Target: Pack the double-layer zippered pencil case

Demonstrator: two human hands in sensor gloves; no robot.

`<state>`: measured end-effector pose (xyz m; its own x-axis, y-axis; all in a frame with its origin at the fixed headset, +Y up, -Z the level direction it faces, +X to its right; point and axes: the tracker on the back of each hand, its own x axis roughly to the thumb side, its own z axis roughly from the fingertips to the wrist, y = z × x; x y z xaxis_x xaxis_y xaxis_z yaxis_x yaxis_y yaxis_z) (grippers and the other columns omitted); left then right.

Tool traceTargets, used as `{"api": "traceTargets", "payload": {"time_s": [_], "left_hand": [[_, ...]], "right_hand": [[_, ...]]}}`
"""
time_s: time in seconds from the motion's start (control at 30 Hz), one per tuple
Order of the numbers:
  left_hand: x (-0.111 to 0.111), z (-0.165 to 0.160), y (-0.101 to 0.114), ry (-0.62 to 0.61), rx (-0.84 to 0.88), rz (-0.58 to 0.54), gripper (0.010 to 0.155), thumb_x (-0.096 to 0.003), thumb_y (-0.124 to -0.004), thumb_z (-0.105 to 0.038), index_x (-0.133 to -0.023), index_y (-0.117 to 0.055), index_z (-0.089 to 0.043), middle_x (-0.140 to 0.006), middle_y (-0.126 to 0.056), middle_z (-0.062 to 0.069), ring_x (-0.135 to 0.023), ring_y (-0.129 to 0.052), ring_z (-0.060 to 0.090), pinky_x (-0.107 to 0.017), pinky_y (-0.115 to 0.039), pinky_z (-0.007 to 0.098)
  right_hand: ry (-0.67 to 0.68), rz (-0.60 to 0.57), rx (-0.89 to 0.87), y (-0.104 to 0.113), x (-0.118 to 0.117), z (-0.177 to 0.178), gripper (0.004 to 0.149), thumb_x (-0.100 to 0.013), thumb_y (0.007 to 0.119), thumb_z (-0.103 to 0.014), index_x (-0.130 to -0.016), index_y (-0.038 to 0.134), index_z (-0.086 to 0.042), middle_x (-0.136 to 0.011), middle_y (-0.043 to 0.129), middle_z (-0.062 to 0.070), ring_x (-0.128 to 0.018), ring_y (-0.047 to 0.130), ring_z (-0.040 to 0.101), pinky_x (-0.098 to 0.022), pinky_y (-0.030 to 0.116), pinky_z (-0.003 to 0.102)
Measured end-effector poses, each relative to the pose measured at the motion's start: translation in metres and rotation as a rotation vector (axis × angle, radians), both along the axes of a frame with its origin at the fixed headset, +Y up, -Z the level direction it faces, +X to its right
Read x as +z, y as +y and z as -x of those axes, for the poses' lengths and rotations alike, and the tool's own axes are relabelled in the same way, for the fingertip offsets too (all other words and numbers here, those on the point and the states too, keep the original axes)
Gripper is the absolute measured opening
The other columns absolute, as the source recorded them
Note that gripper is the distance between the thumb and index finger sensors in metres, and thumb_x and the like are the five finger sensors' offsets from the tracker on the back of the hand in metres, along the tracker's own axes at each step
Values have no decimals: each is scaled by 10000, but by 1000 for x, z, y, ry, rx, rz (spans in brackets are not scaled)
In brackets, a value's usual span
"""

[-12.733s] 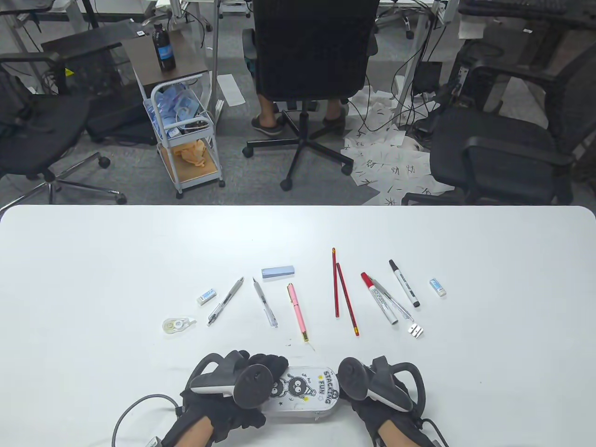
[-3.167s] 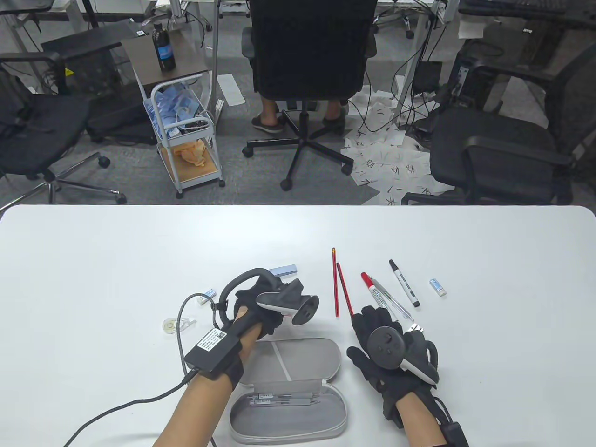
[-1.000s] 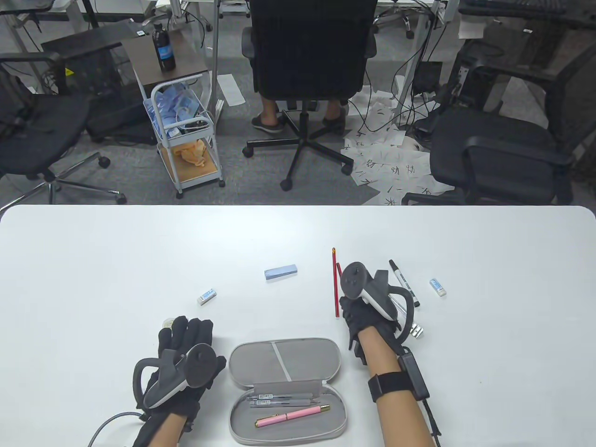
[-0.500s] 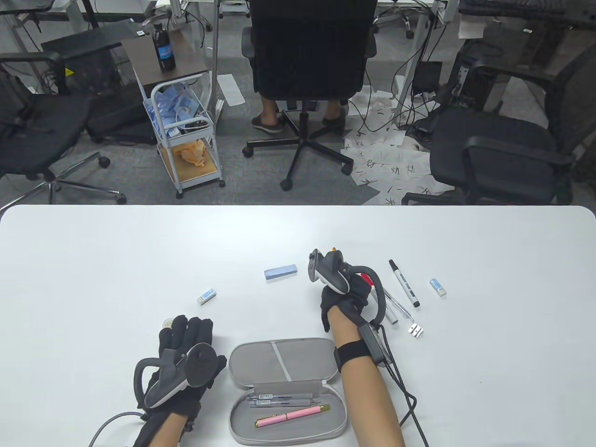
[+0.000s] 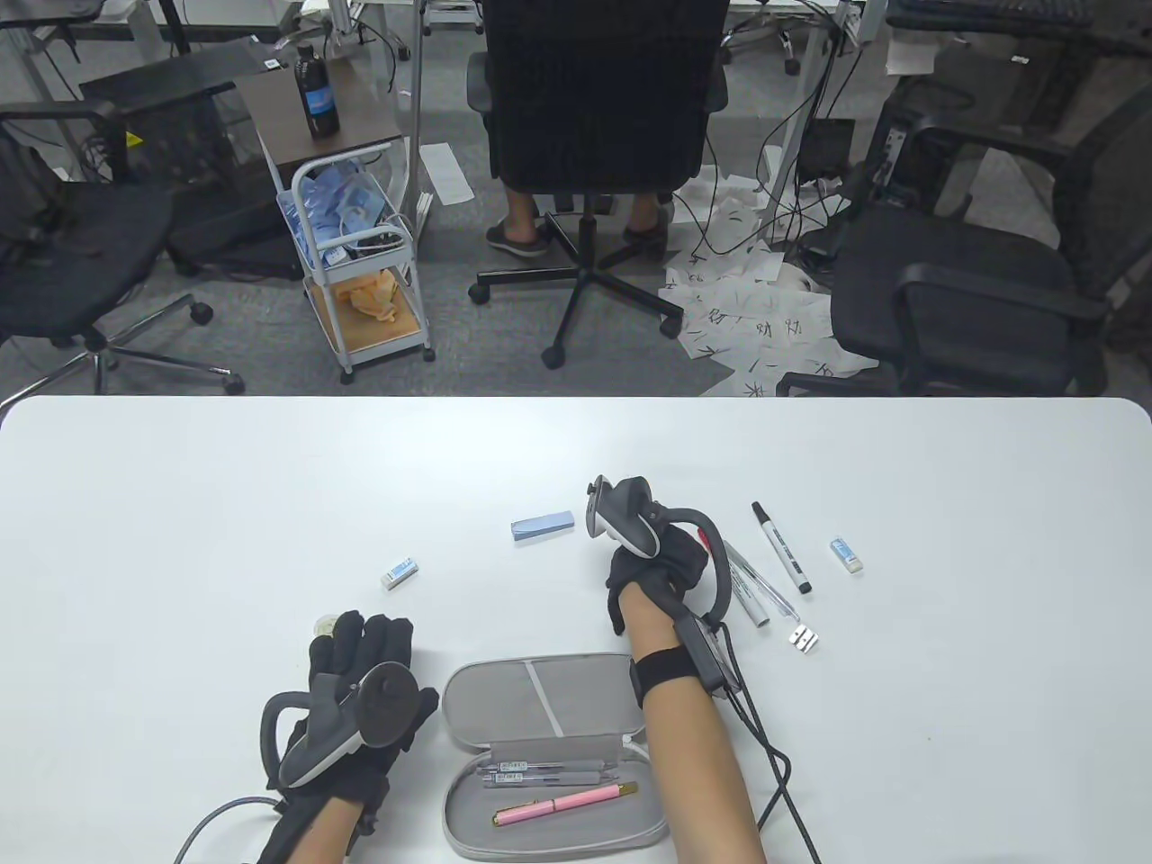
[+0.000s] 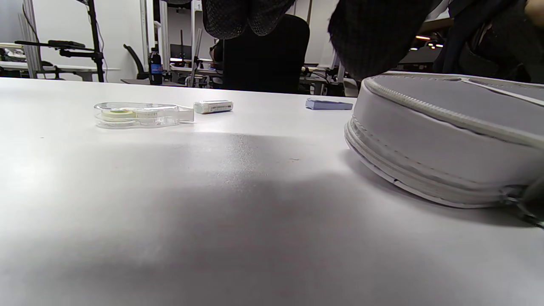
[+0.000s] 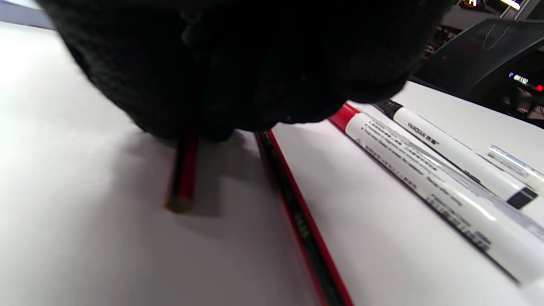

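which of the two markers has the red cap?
The red-capped marker lying next to the red pencils, beside the right hand; the black-capped marker lies further right.

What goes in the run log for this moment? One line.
case: open, pink pen inside | right hand: on red pencils | left hand: flat on table beside case

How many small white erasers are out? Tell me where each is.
2. Left eraser beyond the left hand; right eraser right of the black marker. Hands may hide more.
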<state>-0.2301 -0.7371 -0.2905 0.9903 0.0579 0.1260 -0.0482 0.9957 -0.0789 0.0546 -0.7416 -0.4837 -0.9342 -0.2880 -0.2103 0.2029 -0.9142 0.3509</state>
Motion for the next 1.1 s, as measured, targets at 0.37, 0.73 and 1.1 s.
{"api": "traceTargets", "payload": {"time_s": [0.37, 0.73, 1.1], "left_hand": [[-1, 2, 1, 2, 33, 21, 820, -554, -821, -492, -1178, -479, -85, -1208, -498, 222, -1073, -330, 548, -718, -281, 649], [2, -2, 8, -7, 20, 5, 827, -555, -815, -492, -1180, -466, -77, -1208, -486, 228, -1071, -322, 553, -716, -280, 652], [5, 0, 9, 13, -6, 15, 815, -564, -799, -479, -1180, -456, -71, -1210, -468, 238, -1068, -312, 558, -718, -281, 652]], "right_hand": [[6, -72, -190, 25, 14, -17, 408, -424, 906, -502, -699, 945, -203, -552, 984, -47, -463, 953, 170, -368, 866, 290], [398, -292, -505, 73, 122, -16, 414, -426, 906, -509, -717, 934, -215, -564, 981, -53, -473, 953, 166, -377, 867, 289], [925, -191, -522, 41, 195, -19, 403, -412, 920, -477, -709, 939, -205, -559, 978, -39, -483, 940, 185, -393, 848, 313]]}}
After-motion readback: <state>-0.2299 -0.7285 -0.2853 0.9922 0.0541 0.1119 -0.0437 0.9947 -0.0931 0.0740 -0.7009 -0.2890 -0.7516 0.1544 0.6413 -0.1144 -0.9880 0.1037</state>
